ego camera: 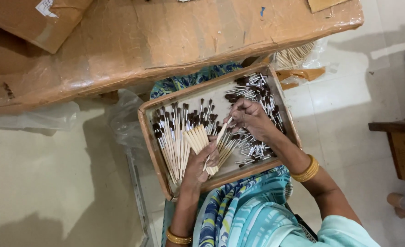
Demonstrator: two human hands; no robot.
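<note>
A shallow wooden tray (153, 148) rests on my lap, full of small brushes. My left hand (197, 167) grips a bundle of pale wooden handles (197, 138) that fan out over the tray's middle. My right hand (249, 118) pinches one pale handle (222, 130) with a brush head at its tip, held between the bundle and a heap. Finished brushes (173, 137) with cream handles and dark bristles lie in rows at the tray's left. Loose silver ferrules with dark bristles (258, 91) are piled at the right, under and around my right hand.
A large cardboard box wrapped in plastic (166, 36) stands just beyond the tray. More pale sticks in a clear bag (295, 56) lie under its right corner. A wooden stool (401, 146) is at the right, crumpled plastic (33, 118) at the left on the tiled floor.
</note>
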